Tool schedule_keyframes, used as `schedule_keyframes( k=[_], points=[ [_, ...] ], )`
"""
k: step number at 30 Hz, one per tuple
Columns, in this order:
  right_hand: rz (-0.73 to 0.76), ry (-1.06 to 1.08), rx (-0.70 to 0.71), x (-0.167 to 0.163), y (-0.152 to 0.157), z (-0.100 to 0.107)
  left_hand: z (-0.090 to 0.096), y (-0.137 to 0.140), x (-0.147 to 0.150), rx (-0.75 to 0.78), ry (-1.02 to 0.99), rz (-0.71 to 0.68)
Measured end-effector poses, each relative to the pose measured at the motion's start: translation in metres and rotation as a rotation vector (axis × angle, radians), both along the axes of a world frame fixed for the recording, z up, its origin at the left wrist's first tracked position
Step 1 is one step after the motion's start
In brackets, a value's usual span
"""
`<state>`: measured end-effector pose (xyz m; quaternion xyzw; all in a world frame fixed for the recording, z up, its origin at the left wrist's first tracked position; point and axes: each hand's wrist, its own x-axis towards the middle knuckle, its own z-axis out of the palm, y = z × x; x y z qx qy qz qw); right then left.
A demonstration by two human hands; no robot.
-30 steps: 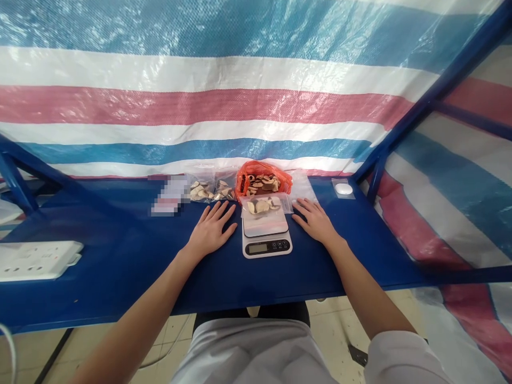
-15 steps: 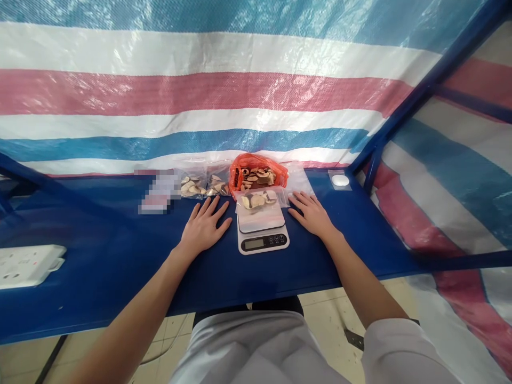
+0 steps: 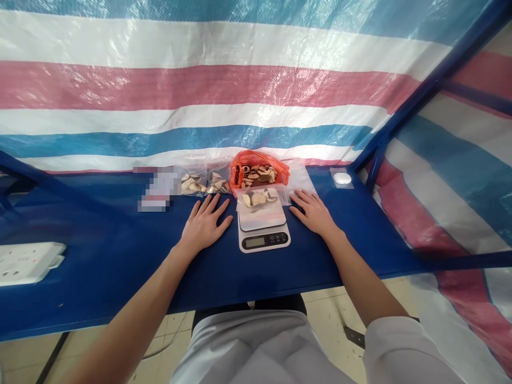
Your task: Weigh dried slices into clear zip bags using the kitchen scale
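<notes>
With left fingers (image 3: pixel 223 208) and right fingers (image 3: pixel 298 201) spread, empty. Can't read blurry paper (image 3: pixel 158 191) farther left; see "M" on scale (image 3: pixel 263 222) between.

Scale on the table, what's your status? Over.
Left grip, right grip: both open, holding nothing. Scale between them, bagged slices on top. Orange bag close behind; display unobstructed.

Facing me is a wall of plastic sheeting (image 3: pixel 240 85), banded in blue, white and red and slightly rippled. Light breaks over it in scattered white glints (some of the brightest, to my eye, sit high up). To my right, a side sheet (image 3: pixel 460 165) with similar stripes hangs beyond a slanting blue beam (image 3: pixel 424 96). My table (image 3: pixel 120 240) is deep blue and faintly shiny, with a blue strut (image 3: pixel 20 168) sloping at its left. Below its edge I see pale floor tiles (image 3: pixel 324 314).
</notes>
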<state>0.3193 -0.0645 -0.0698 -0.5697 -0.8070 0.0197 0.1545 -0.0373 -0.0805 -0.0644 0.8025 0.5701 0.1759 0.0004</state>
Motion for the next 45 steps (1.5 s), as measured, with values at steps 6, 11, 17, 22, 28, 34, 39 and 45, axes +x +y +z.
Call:
schedule_keyframes(
  k=[6, 11, 17, 22, 28, 34, 39, 45],
  points=[
    [-0.015, 0.164, 0.081, 0.002, 0.002, 0.001, 0.002, 0.002, -0.003, 0.022, -0.12, 0.003],
    [-0.022, 0.45, 0.137, -0.003, -0.001, 0.016, 0.018, 0.002, -0.001, 0.066, -0.283, -0.045],
    [-0.102, 0.95, -0.018, -0.026, -0.001, 0.026, 0.042, 0.006, 0.018, 0.073, -0.417, -0.211],
    [-0.112, 1.185, -0.162, -0.041, 0.003, 0.026, 0.051, 0.013, 0.033, -0.06, -0.417, -0.37],
    [-0.098, 1.266, -0.217, -0.039, 0.002, 0.032, 0.049, 0.014, 0.038, -0.057, -0.435, -0.404],
    [-0.05, 1.226, -0.303, -0.036, -0.001, 0.037, 0.046, 0.014, 0.037, -0.048, -0.461, -0.42],
    [0.054, 1.146, -0.291, -0.038, 0.001, 0.054, 0.05, 0.019, 0.04, -0.007, -0.546, -0.414],
    [0.247, 0.948, -0.201, -0.042, 0.01, 0.086, 0.073, 0.039, 0.056, -0.065, -0.689, -0.339]
  ],
)
